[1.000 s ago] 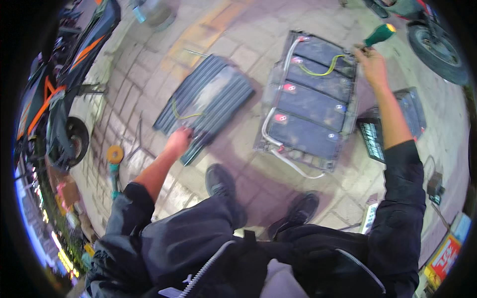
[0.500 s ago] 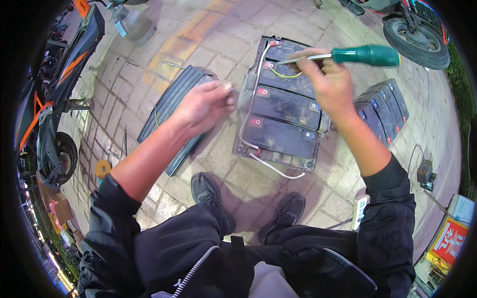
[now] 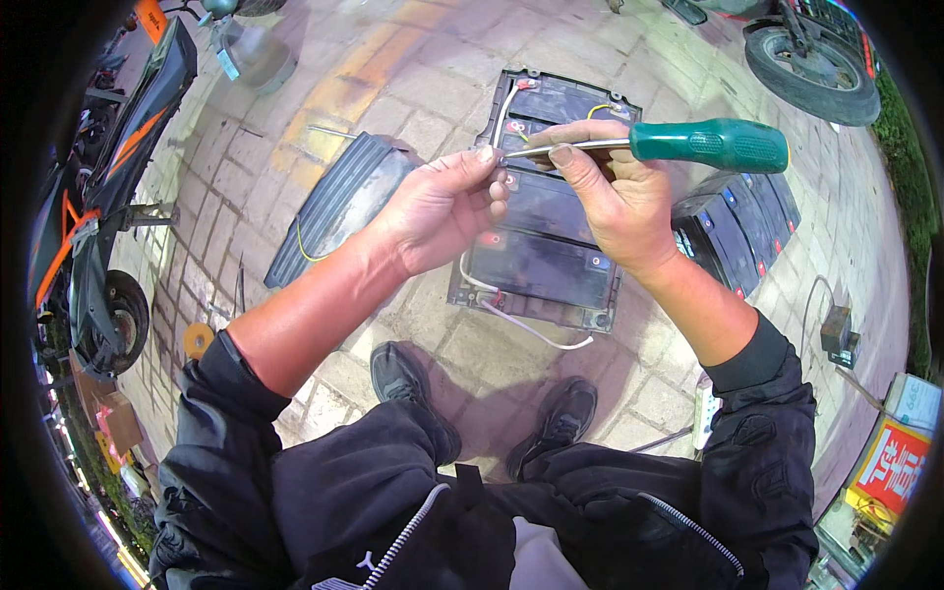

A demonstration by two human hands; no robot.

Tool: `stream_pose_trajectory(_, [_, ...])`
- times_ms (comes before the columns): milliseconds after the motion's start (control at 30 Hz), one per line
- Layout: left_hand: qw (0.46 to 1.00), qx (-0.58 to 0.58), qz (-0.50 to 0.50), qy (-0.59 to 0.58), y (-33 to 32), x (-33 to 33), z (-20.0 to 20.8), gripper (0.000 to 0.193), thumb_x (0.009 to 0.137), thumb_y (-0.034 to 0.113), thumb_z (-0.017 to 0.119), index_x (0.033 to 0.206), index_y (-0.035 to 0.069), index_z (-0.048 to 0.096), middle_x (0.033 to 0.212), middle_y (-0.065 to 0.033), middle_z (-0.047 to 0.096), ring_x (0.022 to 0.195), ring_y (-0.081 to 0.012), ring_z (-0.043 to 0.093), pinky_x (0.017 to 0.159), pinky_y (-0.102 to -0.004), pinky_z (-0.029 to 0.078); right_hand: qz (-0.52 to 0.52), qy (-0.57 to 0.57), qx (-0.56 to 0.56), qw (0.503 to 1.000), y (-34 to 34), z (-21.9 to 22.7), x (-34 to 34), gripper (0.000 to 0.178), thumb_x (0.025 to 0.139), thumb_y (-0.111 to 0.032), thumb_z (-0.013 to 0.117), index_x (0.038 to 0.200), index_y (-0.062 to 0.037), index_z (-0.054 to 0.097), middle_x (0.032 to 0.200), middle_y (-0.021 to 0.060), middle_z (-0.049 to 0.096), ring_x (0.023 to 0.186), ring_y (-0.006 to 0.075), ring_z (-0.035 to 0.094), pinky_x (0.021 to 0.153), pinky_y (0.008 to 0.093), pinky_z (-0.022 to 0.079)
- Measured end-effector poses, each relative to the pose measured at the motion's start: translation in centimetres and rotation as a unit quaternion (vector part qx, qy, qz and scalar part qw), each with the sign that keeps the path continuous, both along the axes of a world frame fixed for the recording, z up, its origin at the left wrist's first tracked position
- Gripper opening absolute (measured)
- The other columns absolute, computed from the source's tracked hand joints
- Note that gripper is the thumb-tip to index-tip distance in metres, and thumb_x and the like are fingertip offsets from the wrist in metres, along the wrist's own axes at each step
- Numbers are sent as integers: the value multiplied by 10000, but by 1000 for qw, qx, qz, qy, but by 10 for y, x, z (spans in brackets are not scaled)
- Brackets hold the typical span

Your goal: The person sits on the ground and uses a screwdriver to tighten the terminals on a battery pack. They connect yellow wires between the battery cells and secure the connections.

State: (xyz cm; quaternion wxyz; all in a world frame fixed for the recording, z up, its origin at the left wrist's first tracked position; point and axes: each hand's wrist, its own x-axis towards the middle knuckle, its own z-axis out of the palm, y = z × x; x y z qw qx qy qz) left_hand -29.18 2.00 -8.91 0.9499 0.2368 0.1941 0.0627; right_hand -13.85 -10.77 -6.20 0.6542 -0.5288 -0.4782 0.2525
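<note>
Out left of the fingers, a dark ribbed panel (image 3: 326, 211) lies on the paving (image 3: 452, 98), a yellow-green wire (image 3: 304, 248) curving over it. Now the left hand (image 3: 438, 211): thumb and forefinger pinched together right at the tip of the green-handled screwdriver (image 3: 710, 146), and I can't tell whether anything tiny sits between them! Beneath those fingers, the battery tray (image 3: 598, 321) with its dark batteries (image 3: 539, 265), a white cable (image 3: 536, 336) trailing off the near edge. Danger here, I'd say: a loosened pinch could drop any small part among the batteries, and the steel shaft (image 3: 598, 145), slipping across exposed terminals, could short them. Then the right hand (image 3: 626, 202), fingers clamped round that shaft, handle jutting rightward, and just beyond, more batteries (image 3: 737, 231) standing on the paving
</note>
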Motion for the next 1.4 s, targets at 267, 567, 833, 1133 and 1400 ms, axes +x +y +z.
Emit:
stream_pose_trajectory(267, [999,-23,27,16,-1,-4,7,151,939,197,560,959,47,563,844,-29,575,751,-118,532,701,-270,479,31,1,-2,1000,6,1,-3,121,892,-21,591,1010,-5,610,928,69,670,859,136,631,772,257,509])
stream_pose_trajectory(567, [999,-32,6,12,2,-1,3,163,945,229,552,950,66,562,815,-14,572,739,-111,529,691,-265,473,76,-20,-47,996,9,1,4,130,912,-51,570,1027,-15,616,994,68,656,933,137,616,818,277,496])
stream_pose_trajectory(833, [998,34,37,32,7,16,-13,208,933,287,572,926,80,555,776,-13,551,714,-120,529,659,-271,458,36,-73,-74,994,23,-22,10,149,927,-109,547,1023,-21,618,926,53,647,915,134,594,828,278,460])
stream_pose_trajectory(1133, [837,499,-27,221,47,52,-49,323,887,228,603,1119,4,602,785,-31,562,769,-163,570,672,-281,465,-71,-224,-137,962,66,-75,69,197,887,-168,561,937,7,637,896,177,664,795,305,659,721,355,498])
stream_pose_trajectory(1400, [642,728,-71,228,60,70,-72,450,738,151,605,1185,106,627,1047,-194,544,980,-298,557,905,-355,444,-57,-301,-206,929,72,-92,71,202,903,-154,547,967,10,647,916,137,669,816,255,654,759,324,498])
